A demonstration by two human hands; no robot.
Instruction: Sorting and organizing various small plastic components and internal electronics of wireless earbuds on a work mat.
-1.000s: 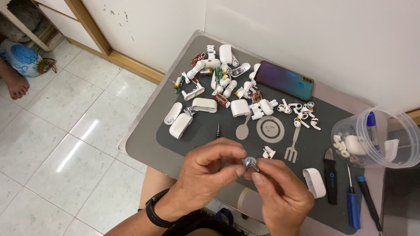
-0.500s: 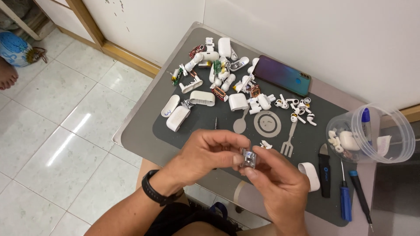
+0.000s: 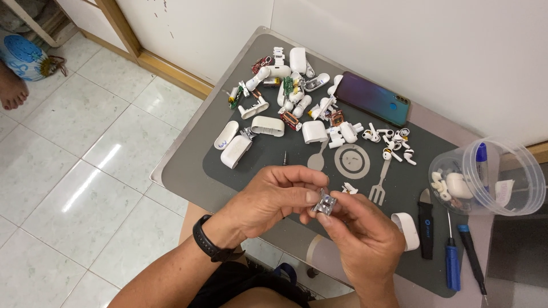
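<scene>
Head view: a small metal part (image 3: 325, 202) is pinched between the fingertips of the left hand (image 3: 273, 197) and the right hand (image 3: 362, 234), held just above the near edge of the grey mat (image 3: 268, 151). Both grips are pressed together on the part; no tool is held.

Judged mid-way: many white earbud cases (image 3: 235, 151) and earbud pieces (image 3: 394, 142) are already laid out opened and stripped on the mat, loose bits are collected in the clear tub (image 3: 514, 199). The blue screwdriver (image 3: 452, 259) and black pry tool (image 3: 426, 225) lie untouched at the right. A phone (image 3: 371, 98) rests at the far edge. The part in hand appears not yet separated or sorted.
</scene>
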